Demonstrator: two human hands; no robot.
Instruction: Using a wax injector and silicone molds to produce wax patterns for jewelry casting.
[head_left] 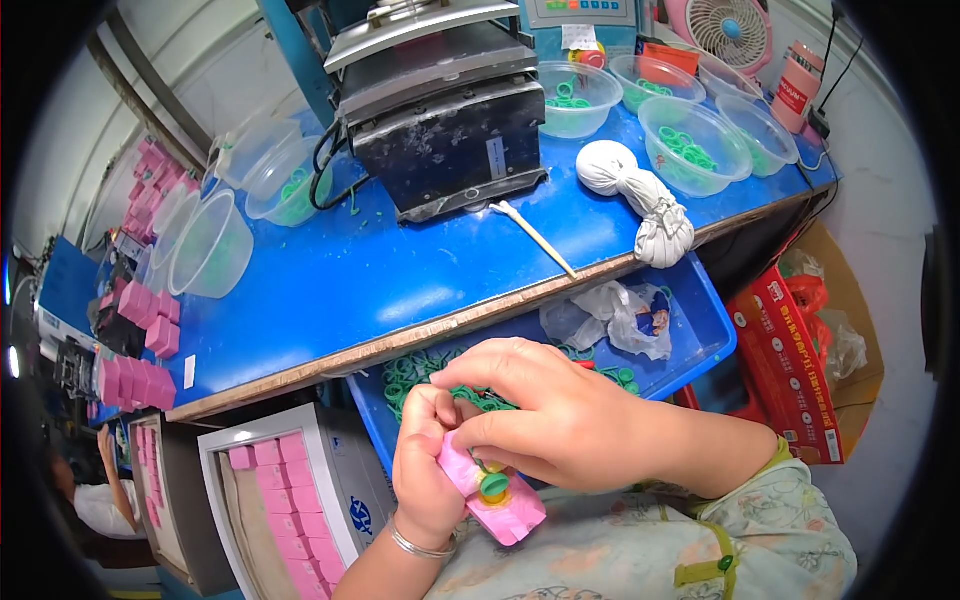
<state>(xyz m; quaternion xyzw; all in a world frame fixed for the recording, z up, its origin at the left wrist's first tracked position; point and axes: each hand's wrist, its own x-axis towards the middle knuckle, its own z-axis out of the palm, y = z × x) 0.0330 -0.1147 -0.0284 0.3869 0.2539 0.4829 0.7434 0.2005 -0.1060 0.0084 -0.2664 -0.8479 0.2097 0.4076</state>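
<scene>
My left hand (pixel 425 480), with a silver bangle at its wrist, grips a pink block (pixel 512 518) low in front of my body. A round green piece (pixel 494 485) sits on the block, with yellow showing around it. My right hand (pixel 545 405) reaches over from the right, its fingers bent and closed together just above the green piece. What its fingertips pinch is hidden behind the fingers. Beneath both hands, a blue tray (pixel 700 345) holds many green rings (pixel 415 375) and a crumpled clear plastic bag (pixel 610 315).
A black press machine (pixel 445 130) stands on the blue workbench (pixel 330 300). Clear bowls (pixel 693 150) with green rings flank it. A thin stick (pixel 540 242) and a tied white cloth bundle (pixel 640 205) lie nearby. Pink blocks fill a white box (pixel 235 525) at lower left; a red carton (pixel 785 370) stands right.
</scene>
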